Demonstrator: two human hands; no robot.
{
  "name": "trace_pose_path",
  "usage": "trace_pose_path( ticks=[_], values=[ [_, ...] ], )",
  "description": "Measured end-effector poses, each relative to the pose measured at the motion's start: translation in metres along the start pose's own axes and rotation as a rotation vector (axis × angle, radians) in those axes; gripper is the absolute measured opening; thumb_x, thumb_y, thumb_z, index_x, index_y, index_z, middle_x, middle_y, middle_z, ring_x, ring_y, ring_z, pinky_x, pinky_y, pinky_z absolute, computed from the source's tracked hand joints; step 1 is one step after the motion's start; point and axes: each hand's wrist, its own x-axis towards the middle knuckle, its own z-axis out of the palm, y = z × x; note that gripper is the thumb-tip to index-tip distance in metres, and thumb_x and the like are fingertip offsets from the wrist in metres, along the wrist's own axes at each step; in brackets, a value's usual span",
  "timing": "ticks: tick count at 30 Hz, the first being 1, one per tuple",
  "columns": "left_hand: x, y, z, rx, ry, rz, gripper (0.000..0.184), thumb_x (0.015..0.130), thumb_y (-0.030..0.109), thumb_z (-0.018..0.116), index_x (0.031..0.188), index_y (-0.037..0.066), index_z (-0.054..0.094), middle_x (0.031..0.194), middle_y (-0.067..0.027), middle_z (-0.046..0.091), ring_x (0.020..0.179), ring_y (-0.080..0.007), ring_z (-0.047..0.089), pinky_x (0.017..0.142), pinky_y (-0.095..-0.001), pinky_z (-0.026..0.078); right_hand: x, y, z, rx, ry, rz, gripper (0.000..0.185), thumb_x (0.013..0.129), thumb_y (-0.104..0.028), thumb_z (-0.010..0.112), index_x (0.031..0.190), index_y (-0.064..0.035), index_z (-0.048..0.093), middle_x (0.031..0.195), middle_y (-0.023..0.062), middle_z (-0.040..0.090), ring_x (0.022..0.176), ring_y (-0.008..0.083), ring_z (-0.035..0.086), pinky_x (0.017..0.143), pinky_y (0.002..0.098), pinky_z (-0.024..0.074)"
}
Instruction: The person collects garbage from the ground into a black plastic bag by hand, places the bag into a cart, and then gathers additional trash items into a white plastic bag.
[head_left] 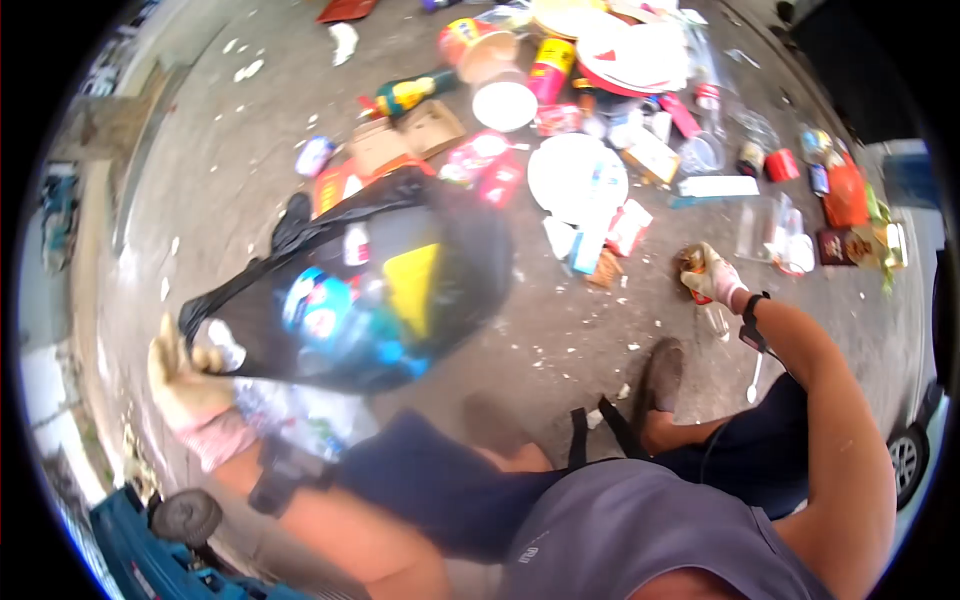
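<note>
My left hand (190,375), in a light glove, grips the rim of a black plastic bag (470,250) at the left. The bag's mouth gapes, and inside lie a blue plastic item (318,300), a yellow piece (410,285) and a small white bottle (356,243). On the right, my right hand (712,275), also gloved, is closed around a small brownish container (692,262) low over the ground. A clear plastic piece (717,322) is just below that hand.
Mixed litter covers the ground ahead: a white round lid (575,175), a cardboard box (430,128), a green bottle (410,92) and a red bag (846,195). My shoe (664,372) is near the middle. A wheel (908,465) stands at the right edge.
</note>
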Motion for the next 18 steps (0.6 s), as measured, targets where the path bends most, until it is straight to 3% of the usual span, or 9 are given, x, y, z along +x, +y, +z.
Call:
trace_pose_path(
  ticks=[1, 2, 4, 8, 10, 12, 16, 18],
  values=[
    [-0.005, 0.007, 0.004, 0.011, -0.006, -0.052, 0.049, 0.104, 0.037, 0.053, 0.138, 0.002, 0.059, 0.130, -0.0097, 0.065, 0.068, -0.0133, 0.043, 0.062, -0.0290, 0.040, 0.008, -0.016, 0.009, -0.002, -0.014, 0.020, 0.063, 0.081, -0.034, 0.075, 0.135, -0.0073, 0.057, 0.119, 0.0157, 0.072, 0.116, 0.0308, 0.068, 0.100, 0.0395, 0.0520],
    [-0.009, 0.011, 0.006, 0.015, -0.019, -0.114, 0.057, 0.103, 0.041, 0.052, 0.137, -0.004, 0.059, 0.118, -0.0109, 0.067, 0.067, -0.0140, 0.044, 0.060, -0.0297, 0.038, 0.017, -0.036, 0.016, 0.179, -0.025, -0.126, 0.064, 0.082, -0.034, 0.075, 0.136, -0.0066, 0.056, 0.119, 0.0151, 0.072, 0.115, 0.0295, 0.068, 0.100, 0.0387, 0.0517],
    [-0.015, 0.015, 0.005, 0.022, -0.065, -0.099, 0.058, 0.101, 0.043, 0.054, 0.136, -0.002, 0.061, 0.103, -0.0067, 0.064, 0.067, -0.0136, 0.044, 0.060, -0.0296, 0.037, 0.032, -0.080, 0.024, 0.540, -0.051, -0.394, 0.067, 0.082, -0.034, 0.076, 0.139, -0.0051, 0.054, 0.119, 0.0137, 0.070, 0.114, 0.0269, 0.067, 0.101, 0.0370, 0.0511],
    [-0.019, 0.022, 0.003, -0.013, -0.077, -0.159, 0.056, 0.100, 0.043, 0.057, 0.135, 0.000, 0.062, 0.107, -0.0065, 0.064, 0.068, -0.0139, 0.045, 0.062, -0.0296, 0.038, -0.054, -0.280, -0.054, 0.462, 0.142, -0.942, 0.070, 0.083, -0.030, 0.078, 0.141, -0.0006, 0.052, 0.114, 0.0134, 0.070, 0.112, 0.0233, 0.068, 0.101, 0.0358, 0.0515],
    [-0.023, 0.022, 0.007, -0.006, -0.094, -0.133, 0.056, 0.100, 0.044, 0.057, 0.133, -0.001, 0.062, 0.110, -0.0060, 0.063, 0.068, -0.0128, 0.043, 0.062, -0.0293, 0.037, -0.099, -0.361, -0.078, 0.373, 0.178, -1.244, 0.071, 0.082, -0.028, 0.079, 0.141, 0.0002, 0.050, 0.112, 0.0148, 0.072, 0.108, 0.0265, 0.071, 0.098, 0.0377, 0.0534],
    [-0.024, 0.021, 0.005, -0.018, -0.121, -0.109, 0.055, 0.100, 0.045, 0.056, 0.133, 0.001, 0.065, 0.115, -0.0021, 0.063, 0.071, -0.0151, 0.044, 0.064, -0.0309, 0.038, -0.124, -0.432, -0.074, 0.336, 0.371, -1.624, 0.078, 0.079, -0.031, 0.082, 0.142, 0.0008, 0.049, 0.108, 0.0170, 0.072, 0.099, 0.0320, 0.073, 0.093, 0.0392, 0.0556],
    [-0.029, 0.026, 0.003, -0.034, -0.115, -0.121, 0.056, 0.101, 0.045, 0.056, 0.134, 0.000, 0.064, 0.114, -0.0015, 0.063, 0.072, -0.0152, 0.044, 0.066, -0.0313, 0.038, -0.155, -0.509, -0.013, 0.304, 0.179, -1.726, 0.087, 0.079, -0.041, 0.082, 0.146, -0.0002, 0.046, 0.119, 0.0205, 0.068, 0.109, 0.0361, 0.067, 0.097, 0.0418, 0.0526],
    [-0.024, 0.025, -0.003, -0.076, -0.104, -0.154, 0.052, 0.101, 0.044, 0.057, 0.132, 0.003, 0.064, 0.129, -0.0041, 0.064, 0.071, -0.0153, 0.044, 0.065, -0.0311, 0.039, -0.129, -0.521, 0.029, 0.039, 0.112, -1.613, 0.084, 0.086, -0.043, 0.077, 0.150, -0.0012, 0.042, 0.136, 0.0194, 0.061, 0.123, 0.0363, 0.061, 0.107, 0.0448, 0.0467]
  ],
)
